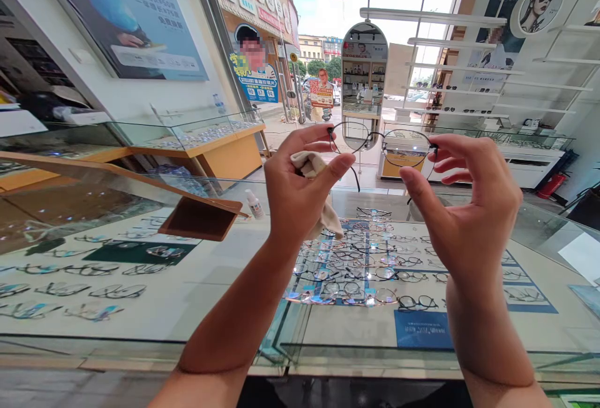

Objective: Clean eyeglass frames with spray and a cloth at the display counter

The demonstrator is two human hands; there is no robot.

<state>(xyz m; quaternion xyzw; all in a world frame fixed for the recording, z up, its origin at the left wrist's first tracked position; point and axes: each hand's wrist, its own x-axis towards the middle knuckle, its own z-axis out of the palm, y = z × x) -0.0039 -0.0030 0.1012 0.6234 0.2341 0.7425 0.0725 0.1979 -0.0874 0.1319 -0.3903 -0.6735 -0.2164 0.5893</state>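
I hold a thin black-framed pair of glasses [380,144] up in front of me with both hands. My left hand [300,192] pinches the left lens rim between thumb and fingers, and a beige cleaning cloth [313,167] is tucked in its palm and hangs below it. My right hand [462,202] grips the frame at its right hinge with the fingertips, thumb stretched out below. The temples hang down behind the lenses.
A glass display counter [300,358] below my hands holds several rows of glasses [365,270]. A small spray bottle [254,204] stands on the glass to the left. An oval mirror [364,83] stands behind, with wall shelves [469,70] at right and another counter [220,145] at left.
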